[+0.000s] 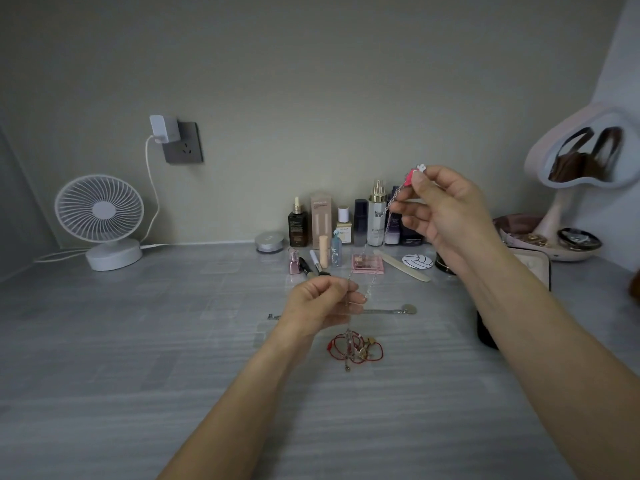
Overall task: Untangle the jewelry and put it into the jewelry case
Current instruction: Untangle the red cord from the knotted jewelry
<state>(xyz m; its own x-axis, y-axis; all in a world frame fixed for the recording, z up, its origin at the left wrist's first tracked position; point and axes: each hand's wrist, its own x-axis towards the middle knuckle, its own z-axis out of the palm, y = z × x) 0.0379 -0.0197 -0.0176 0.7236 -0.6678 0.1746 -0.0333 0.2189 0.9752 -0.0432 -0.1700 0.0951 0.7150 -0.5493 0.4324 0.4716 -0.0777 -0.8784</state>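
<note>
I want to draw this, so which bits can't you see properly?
All in the head view:
- jewelry case: mostly hidden behind the right forearm.
- red tangle: too small and blurry to tell which strands are knotted.
- silver chain: too thin to follow down to the left hand.
- bottle labels: too small to read.

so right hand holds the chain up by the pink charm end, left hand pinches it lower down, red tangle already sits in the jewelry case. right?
No. In the head view the red tangle lies loose on the table by the left hand. The rest holds: the right hand holds the chain up by its pink charm end, and the left hand pinches it lower down.
</note>
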